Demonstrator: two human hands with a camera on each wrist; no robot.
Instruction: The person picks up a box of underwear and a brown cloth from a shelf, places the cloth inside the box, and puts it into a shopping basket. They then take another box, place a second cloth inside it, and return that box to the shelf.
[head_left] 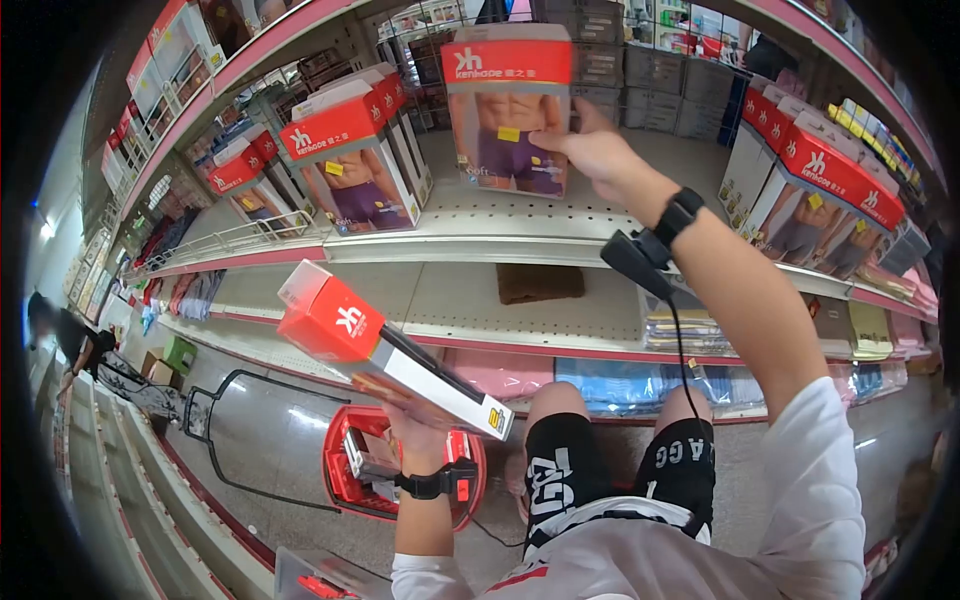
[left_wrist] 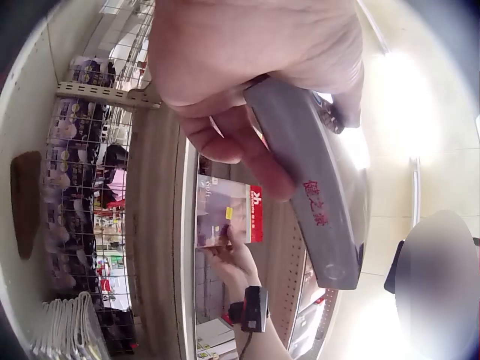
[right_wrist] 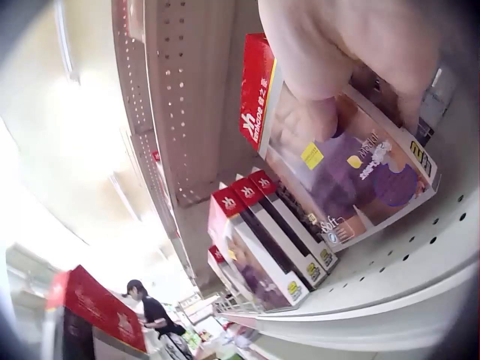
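Observation:
My right hand (head_left: 603,158) grips the right edge of a boxed pair of underwear (head_left: 490,120), thumb across its front. This box has a red top band, a purple brief picture and a yellow sticker. In the right wrist view its lower edge is close over the perforated shelf (right_wrist: 390,259). Lower down, my left hand (head_left: 420,440) holds another underwear box (head_left: 345,325) from below, tilted, its red end toward the shelves. The left wrist view shows fingers curled round the grey side (left_wrist: 311,202) of that box.
More underwear boxes (head_left: 350,160) stand left on the same shelf, others (head_left: 830,180) at right. A brown folded cloth (head_left: 540,284) lies one shelf down. On the floor is a red basket (head_left: 333,470) with boxes inside. Another person (right_wrist: 154,311) stands farther along the aisle.

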